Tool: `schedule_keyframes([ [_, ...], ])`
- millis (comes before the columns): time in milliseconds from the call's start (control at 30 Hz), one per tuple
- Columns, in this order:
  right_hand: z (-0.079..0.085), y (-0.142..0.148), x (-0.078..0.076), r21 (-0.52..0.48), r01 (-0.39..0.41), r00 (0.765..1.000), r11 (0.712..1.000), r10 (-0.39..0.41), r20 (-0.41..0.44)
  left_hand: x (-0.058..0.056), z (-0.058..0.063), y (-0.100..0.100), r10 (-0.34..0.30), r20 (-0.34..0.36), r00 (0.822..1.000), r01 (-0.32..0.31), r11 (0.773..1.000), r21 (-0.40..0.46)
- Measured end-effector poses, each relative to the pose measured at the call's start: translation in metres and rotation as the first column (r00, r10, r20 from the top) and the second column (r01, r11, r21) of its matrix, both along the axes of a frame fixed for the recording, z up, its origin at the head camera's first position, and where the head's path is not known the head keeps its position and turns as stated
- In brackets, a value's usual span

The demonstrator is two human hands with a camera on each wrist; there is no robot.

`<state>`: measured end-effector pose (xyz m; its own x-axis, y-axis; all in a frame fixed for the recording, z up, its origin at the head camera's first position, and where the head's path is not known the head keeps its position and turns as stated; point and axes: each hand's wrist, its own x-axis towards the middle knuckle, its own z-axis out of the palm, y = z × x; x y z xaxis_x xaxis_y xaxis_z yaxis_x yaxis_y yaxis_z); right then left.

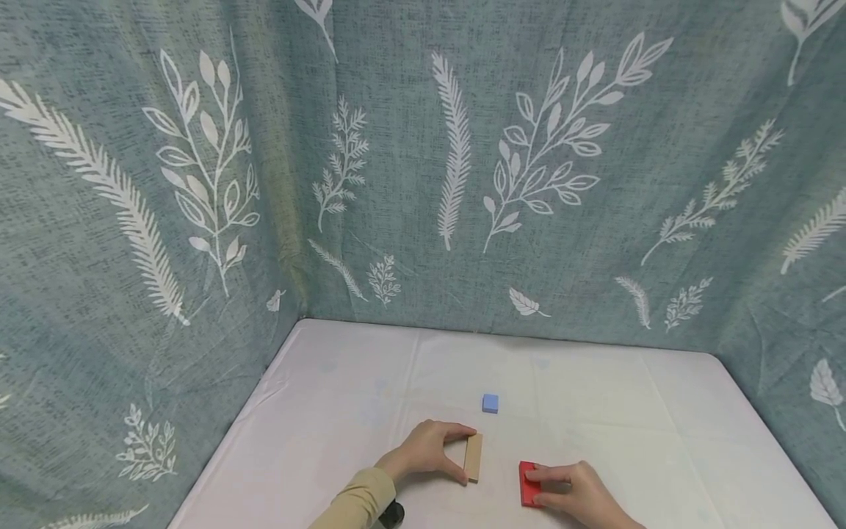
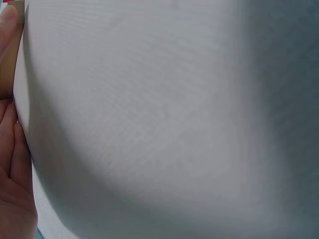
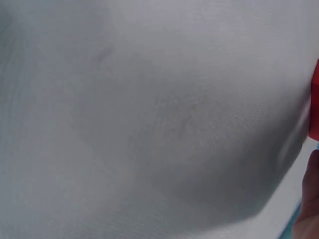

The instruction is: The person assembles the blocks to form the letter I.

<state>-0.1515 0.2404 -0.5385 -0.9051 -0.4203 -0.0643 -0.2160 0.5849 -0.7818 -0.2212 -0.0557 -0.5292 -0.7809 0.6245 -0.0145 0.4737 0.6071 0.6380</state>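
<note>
In the head view, my left hand (image 1: 429, 447) holds a light wooden block (image 1: 473, 457) by its two ends, thumb at the near end and fingers at the far end. The same block (image 2: 10, 64) shows at the left edge of the left wrist view. To the right, my right hand (image 1: 575, 491) pinches a red block (image 1: 526, 492) between thumb and fingers, which cover part of it. Only a strip of the red block (image 3: 315, 107) enters the right wrist view. A small blue block (image 1: 490, 403) lies apart, beyond both hands.
All the blocks are on a table with a white cloth (image 1: 595, 397). Green-blue curtains (image 1: 410, 147) with white leaf prints hang behind the table and at its sides. A small black object (image 1: 393, 514) is beside the left wrist.
</note>
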Motion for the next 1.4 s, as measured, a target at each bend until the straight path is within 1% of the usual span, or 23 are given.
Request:
schedule_keyframes([
  [200, 0.0, 0.001, 0.0, -0.017, -0.016, 1.0, 1.0, 0.016, -0.023, -0.001, -0.002, 0.001, -0.004, 0.003, 1.0, 0.004, 1.0, 0.013],
  [433, -0.002, 0.002, 0.0, -0.011, -0.03, 0.996, 0.999, 0.029, -0.078, -0.001, -0.002, 0.0, 0.001, 0.006, 1.0, -0.001, 1.0, 0.02],
  [633, -0.001, 0.002, -0.001, 0.009, -0.038, 0.996, 0.999, 0.039, -0.079, 0.0, -0.002, 0.0, 0.009, 0.011, 1.0, -0.009, 0.999, 0.046],
  [867, -0.002, 0.002, -0.002, 0.035, -0.038, 0.995, 0.999, 0.041, -0.095, -0.002, -0.003, -0.001, -0.013, 0.027, 1.0, 0.011, 0.998, 0.063],
  [1000, -0.002, 0.003, -0.002, 0.037, -0.039, 0.995, 0.999, 0.042, -0.094, -0.004, -0.003, -0.002, -0.021, 0.017, 1.0, 0.02, 0.998, 0.053],
  [1100, -0.002, 0.003, -0.001, 0.033, -0.042, 0.995, 0.999, 0.045, -0.093, -0.004, -0.002, -0.002, -0.015, 0.002, 1.0, 0.015, 0.999, 0.048],
  [1267, -0.001, 0.003, -0.001, 0.025, -0.043, 0.993, 0.999, 0.045, -0.108, -0.003, 0.003, -0.005, 0.015, -0.009, 1.0, -0.014, 0.996, 0.087],
  [1400, -0.002, 0.002, -0.002, 0.027, -0.038, 0.993, 0.999, 0.041, -0.112, -0.006, 0.01, -0.009, 0.028, 0.021, 0.999, -0.031, 0.989, 0.145],
])
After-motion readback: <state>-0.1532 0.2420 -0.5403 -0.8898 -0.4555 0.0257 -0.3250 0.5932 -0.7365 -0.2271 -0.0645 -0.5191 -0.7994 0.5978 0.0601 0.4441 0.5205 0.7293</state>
